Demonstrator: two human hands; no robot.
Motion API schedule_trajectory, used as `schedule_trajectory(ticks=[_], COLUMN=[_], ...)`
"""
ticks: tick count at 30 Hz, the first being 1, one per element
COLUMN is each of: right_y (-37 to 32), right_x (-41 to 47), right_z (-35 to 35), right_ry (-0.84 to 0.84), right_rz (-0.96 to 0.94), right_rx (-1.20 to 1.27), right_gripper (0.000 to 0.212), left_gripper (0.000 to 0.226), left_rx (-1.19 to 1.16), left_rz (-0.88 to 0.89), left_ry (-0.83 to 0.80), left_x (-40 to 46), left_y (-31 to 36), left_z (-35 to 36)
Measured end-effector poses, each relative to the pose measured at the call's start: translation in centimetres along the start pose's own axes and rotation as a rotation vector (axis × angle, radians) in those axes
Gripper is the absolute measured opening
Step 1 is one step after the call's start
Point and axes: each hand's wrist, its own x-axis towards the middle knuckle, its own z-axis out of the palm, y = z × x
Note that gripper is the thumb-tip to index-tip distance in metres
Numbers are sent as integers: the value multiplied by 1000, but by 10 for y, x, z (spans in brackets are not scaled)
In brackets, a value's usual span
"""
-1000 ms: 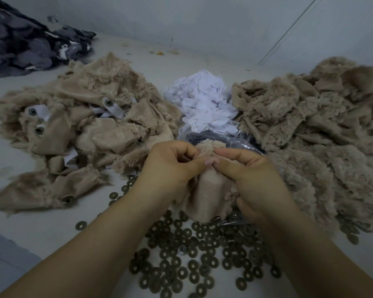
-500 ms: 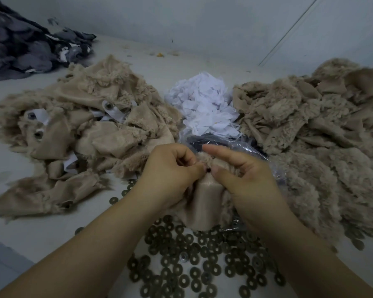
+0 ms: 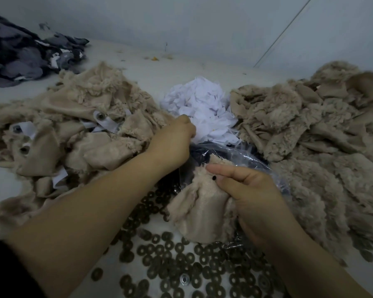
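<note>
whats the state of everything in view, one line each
white label heap, loose
beige plush piece, held, backing outward
black stud, poking through the plush
left hand, fingers curled at the label heap's edge, grip hidden
right hand, pinching the plush piece
plastic bag, crumpled, behind the plush piece
washers, scattered loose
left plush pile, some pieces labelled
right plush pile, heaped

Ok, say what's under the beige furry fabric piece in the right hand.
A crinkled clear plastic bag and dark ring-shaped washers show around the beige fabric piece; directly beneath is hidden.
</note>
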Motion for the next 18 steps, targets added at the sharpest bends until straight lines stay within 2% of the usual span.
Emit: schedule_trajectory(ticks=[3, 5, 10, 14, 18], right_y=[-8, -13, -32, -47, -46], right_x=[1, 4, 29, 58, 74], right_z=[1, 2, 5, 14, 19], right_ry=[-26, -21, -116, -274, -282], right_rz=[0, -8, -119, -37, 107], right_rx=[13, -47, -243, -353, -344], right_gripper=[33, 40, 69, 58, 39], left_gripper=[6, 3, 6, 14, 11], left_rx=[-112, -202, -305, -424, -531], left_rz=[82, 137, 189, 163, 100], left_ry=[127, 205, 173, 165, 141], left_x=[-2, -7, -21, -26, -27], left_y=[-4, -4, -7, -2, 0], left_z=[2, 0, -4, -3, -4])
